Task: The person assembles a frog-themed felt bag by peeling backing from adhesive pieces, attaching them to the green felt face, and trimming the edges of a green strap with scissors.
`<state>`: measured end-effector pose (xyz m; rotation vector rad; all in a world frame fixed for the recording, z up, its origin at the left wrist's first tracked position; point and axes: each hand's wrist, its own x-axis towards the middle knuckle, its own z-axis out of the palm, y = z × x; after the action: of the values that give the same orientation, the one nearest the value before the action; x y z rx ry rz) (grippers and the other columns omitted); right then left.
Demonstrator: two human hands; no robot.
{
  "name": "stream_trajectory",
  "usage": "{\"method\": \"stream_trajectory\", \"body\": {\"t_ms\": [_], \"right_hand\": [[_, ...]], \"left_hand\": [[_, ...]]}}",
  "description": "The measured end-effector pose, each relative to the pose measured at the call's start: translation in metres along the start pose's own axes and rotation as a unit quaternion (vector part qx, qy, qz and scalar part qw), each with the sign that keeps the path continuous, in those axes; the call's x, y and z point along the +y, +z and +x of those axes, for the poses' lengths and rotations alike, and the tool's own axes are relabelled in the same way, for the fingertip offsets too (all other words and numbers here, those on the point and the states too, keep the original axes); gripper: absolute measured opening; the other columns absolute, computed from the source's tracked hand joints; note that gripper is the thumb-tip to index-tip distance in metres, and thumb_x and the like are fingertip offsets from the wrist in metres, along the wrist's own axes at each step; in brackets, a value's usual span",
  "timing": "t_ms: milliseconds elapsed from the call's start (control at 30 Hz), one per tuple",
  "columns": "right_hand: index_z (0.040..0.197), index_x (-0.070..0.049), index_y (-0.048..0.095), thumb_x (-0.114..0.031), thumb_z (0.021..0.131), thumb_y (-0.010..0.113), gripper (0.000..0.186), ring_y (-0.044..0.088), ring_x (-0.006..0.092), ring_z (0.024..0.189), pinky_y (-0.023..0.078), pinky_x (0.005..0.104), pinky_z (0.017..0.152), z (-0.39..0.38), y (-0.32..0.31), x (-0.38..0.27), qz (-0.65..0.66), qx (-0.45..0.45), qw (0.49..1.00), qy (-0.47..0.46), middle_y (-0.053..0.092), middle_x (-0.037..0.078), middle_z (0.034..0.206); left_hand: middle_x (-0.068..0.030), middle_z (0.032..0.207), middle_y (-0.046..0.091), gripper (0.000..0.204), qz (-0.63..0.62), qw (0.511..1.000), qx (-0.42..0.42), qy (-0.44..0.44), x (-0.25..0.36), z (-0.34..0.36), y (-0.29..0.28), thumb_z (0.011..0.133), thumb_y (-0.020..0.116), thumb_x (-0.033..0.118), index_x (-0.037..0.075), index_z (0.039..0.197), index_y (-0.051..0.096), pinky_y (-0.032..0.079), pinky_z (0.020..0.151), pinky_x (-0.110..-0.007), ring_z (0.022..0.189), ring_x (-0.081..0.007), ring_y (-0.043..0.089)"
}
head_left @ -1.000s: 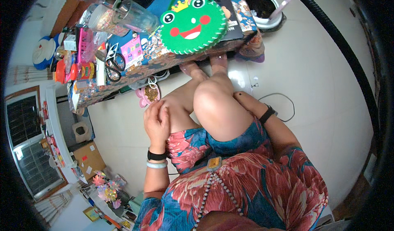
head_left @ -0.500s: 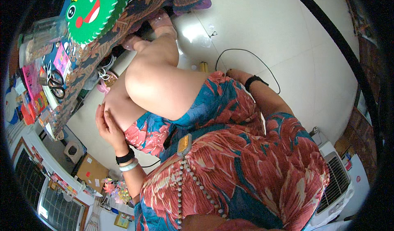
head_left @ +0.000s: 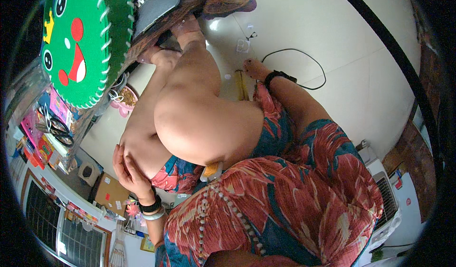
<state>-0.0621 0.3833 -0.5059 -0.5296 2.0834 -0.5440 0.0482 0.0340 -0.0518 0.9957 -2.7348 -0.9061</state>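
Observation:
My left hand lies flat on my left knee and holds nothing; black and pale bangles circle its wrist. My right arm stretches down past my leg to the tiled floor, with a black band on the wrist. My right hand is at the floor beside a thin yellow stick, and its fingers are mostly hidden by my leg. A round green felt frog face lies on the cluttered table in front of my knees.
Scissors and colourful craft packs crowd the table's left side. A pink flower piece hangs below its edge. A black cable and a white socket block lie on the floor. A cardboard box stands at lower left.
My head has tipped down and to the right, so the table has slid to the upper left. My right arm has reached down to the floor. My left hand has stayed on my knee.

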Motion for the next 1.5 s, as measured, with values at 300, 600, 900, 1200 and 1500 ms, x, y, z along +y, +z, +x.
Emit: {"method": "stream_trajectory", "body": {"t_ms": [300, 600, 900, 1200, 1500], "right_hand": [[0.082, 0.001, 0.06, -0.015, 0.076, 0.053, 0.018, 0.057, 0.035, 0.085, 0.046, 0.0433, 0.078, -0.024, -0.036, -0.037, -0.108, -0.045, 0.991, -0.058, 0.059, 0.019, 0.086], [0.105, -0.003, 0.057, -0.022, 0.092, 0.051, 0.023, 0.06, 0.0145, 0.081, 0.049, 0.0269, 0.068, -0.061, -0.184, -0.138, 0.423, 0.051, 0.905, 0.001, 0.063, 0.005, 0.089], [0.111, -0.001, 0.058, -0.02, 0.095, 0.047, 0.027, 0.05, 0.0074, 0.059, 0.041, 0.021, 0.052, -0.111, -0.322, -0.349, 0.304, 0.363, 0.857, -0.202, 0.054, 0.001, 0.073], [0.107, 0.001, 0.057, -0.025, 0.093, 0.052, 0.03, 0.048, 0.0066, 0.057, 0.038, 0.0214, 0.048, -0.132, -0.329, -0.373, 0.335, 0.443, 0.811, -0.184, 0.053, 0.0, 0.068], [0.123, 0.001, 0.045, -0.024, 0.095, 0.043, 0.038, 0.051, 0.0232, 0.112, 0.041, 0.0398, 0.097, -0.172, -0.321, -0.342, 0.553, 0.362, 0.705, -0.257, 0.052, 0.012, 0.123]], "left_hand": [[-0.0155, 0.119, 0.055, 0.028, 0.05, 0.999, 0.022, 0.002, -0.009, -0.013, -0.004, 0.092, 0.047, 0.012, -0.004, 0.114, 0.056, 0.034, 0.099, -0.034, 0.112, -0.0241, 0.05], [-0.0169, 0.111, 0.059, 0.025, 0.062, 0.998, 0.015, 0.027, -0.014, 0.0, -0.025, 0.084, 0.057, 0.014, 0.002, 0.106, 0.061, 0.039, 0.095, -0.038, 0.106, -0.0312, 0.053], [-0.0105, 0.093, 0.062, 0.06, -0.353, 0.934, -0.046, -0.019, 0.031, 0.125, -0.009, 0.09, 0.058, 0.029, 0.0, 0.136, 0.033, 0.048, 0.074, -0.026, 0.082, -0.013, 0.059], [-0.0171, 0.101, 0.059, 0.067, -0.337, 0.931, -0.07, 0.124, 0.1, 0.103, 0.018, 0.087, 0.057, 0.019, 0.006, 0.142, 0.021, 0.05, 0.067, -0.034, 0.078, -0.0206, 0.061], [-0.0251, 0.102, 0.057, 0.076, -0.204, 0.923, -0.104, 0.31, 0.109, 0.082, 0.017, 0.082, 0.06, 0.022, 0.005, 0.143, 0.018, 0.038, 0.087, -0.047, 0.096, -0.043, 0.052]]}}
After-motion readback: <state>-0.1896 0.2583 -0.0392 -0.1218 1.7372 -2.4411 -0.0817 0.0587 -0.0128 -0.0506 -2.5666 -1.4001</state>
